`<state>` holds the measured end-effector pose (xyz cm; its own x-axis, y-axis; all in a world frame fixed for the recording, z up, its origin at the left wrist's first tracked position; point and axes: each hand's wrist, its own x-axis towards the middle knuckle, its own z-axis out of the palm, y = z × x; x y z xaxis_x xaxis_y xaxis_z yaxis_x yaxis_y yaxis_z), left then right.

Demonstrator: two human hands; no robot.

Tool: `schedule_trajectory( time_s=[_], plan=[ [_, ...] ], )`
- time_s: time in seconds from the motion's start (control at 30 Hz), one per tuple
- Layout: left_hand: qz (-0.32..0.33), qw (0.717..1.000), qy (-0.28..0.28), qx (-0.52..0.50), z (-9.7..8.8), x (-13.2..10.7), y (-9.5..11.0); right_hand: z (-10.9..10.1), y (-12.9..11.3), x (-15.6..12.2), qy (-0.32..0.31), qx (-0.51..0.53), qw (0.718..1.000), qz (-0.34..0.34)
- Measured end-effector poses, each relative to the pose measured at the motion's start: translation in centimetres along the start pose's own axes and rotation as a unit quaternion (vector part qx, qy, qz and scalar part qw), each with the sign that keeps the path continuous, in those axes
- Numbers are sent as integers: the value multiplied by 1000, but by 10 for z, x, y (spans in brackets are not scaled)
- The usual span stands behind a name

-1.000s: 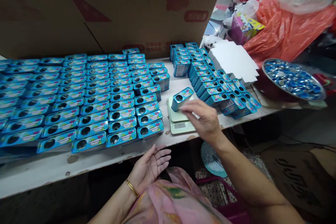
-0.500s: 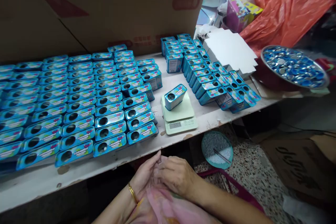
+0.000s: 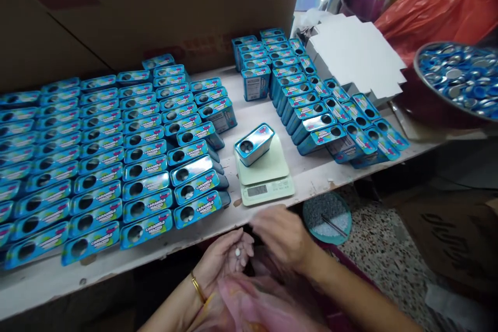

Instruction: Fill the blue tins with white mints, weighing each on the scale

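My left hand is turned palm up, loosely cupped, with a small white pellet lying in it. To its right, my right hand is raised just before the table edge. Its fingers are drawn together and blurred by motion; anything in them is hidden. Beyond it a pale green digital scale stands on the table, its display too faint to read. A blue-rimmed tin marked CARAMELO MACIZO sits upright on the scale. Pale pieces show through the round hole in its top.
Rows of similar tins fill the table's left. More tins stand or lean at right, beside a white carton. A large bowl holds blue and silver caps. Below, a teal basin contains white pellets and a metal utensil.
My hands have parted. The right one has moved up and right toward the scale, while the left has opened, showing the pellet. The whole view has shifted slightly.
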<state>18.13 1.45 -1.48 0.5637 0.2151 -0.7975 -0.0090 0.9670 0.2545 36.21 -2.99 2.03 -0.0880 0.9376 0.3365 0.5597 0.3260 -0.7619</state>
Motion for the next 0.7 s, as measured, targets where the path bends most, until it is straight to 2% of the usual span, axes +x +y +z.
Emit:
schedule_trajectory(
  time_s=[0.1, 0.17, 0.27, 0.4, 0.53, 0.7],
  plan=[
    [13, 1000, 7, 21, 6, -3, 5, -29, 27, 26, 156, 9, 982, 106],
    [34, 999, -10, 29, 14, -11, 13, -43, 45, 48, 196, 29, 971, 133],
    [75, 996, -42, 24, 28, -26, 28, -50, 68, 78, 174, 74, 976, 110],
    [111, 993, -47, -17, 41, -37, 40, -45, 86, 104, 106, 123, 982, 94],
    [110, 990, -36, -80, 47, -33, 40, -46, 78, 107, 60, 140, 984, 88],
    [120, 978, -65, -158, 60, -23, 40, -68, 25, 85, 58, -1, 998, -2]
  ],
)
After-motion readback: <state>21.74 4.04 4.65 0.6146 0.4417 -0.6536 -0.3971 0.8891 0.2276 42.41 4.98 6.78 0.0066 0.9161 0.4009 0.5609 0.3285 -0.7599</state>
